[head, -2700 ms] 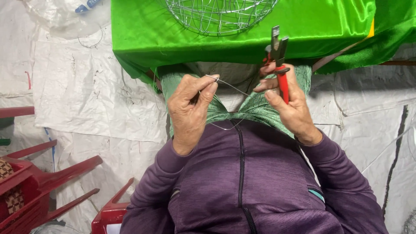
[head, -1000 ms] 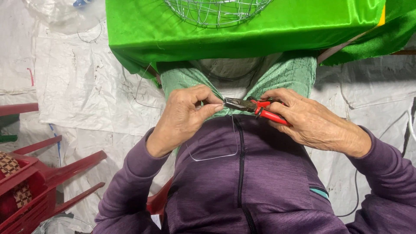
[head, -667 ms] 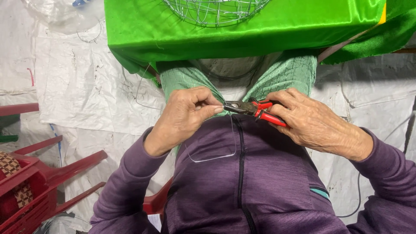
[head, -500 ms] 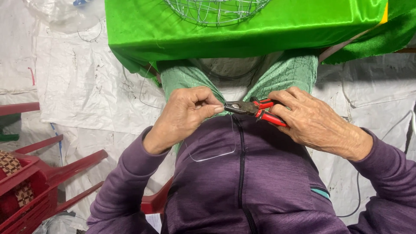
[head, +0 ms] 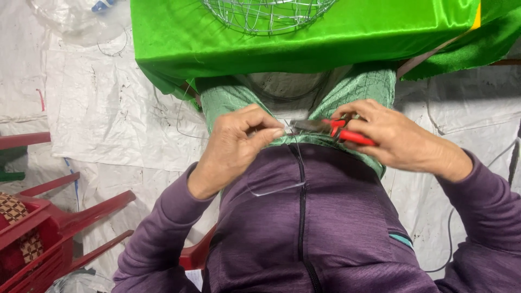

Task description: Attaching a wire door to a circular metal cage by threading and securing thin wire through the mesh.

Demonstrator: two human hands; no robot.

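My left hand [head: 234, 142] pinches a thin silvery wire [head: 277, 188] between thumb and forefinger; the wire loops down over my purple zip jacket. My right hand [head: 392, 137] grips red-handled pliers [head: 331, 128], whose metal jaws point left and meet the wire right at my left fingertips. Both hands are held close together above my lap, just below the edge of a table covered in bright green cloth [head: 304, 32]. A domed wire mesh frame [head: 268, 12] rests on that cloth at the top of the view.
A red plastic chair [head: 51, 228] with a woven cushion stands at the lower left. White woven sheeting [head: 103, 103] covers the floor, with loose wire strands on it. A clear plastic bag [head: 76, 19] lies at the upper left. Another red chair edge [head: 196, 254] shows under me.
Earlier my right hand held the pliers upright near the table edge. It has since dropped and turned them sideways to the wire at my left fingertips; the hands have barely moved in the last second.
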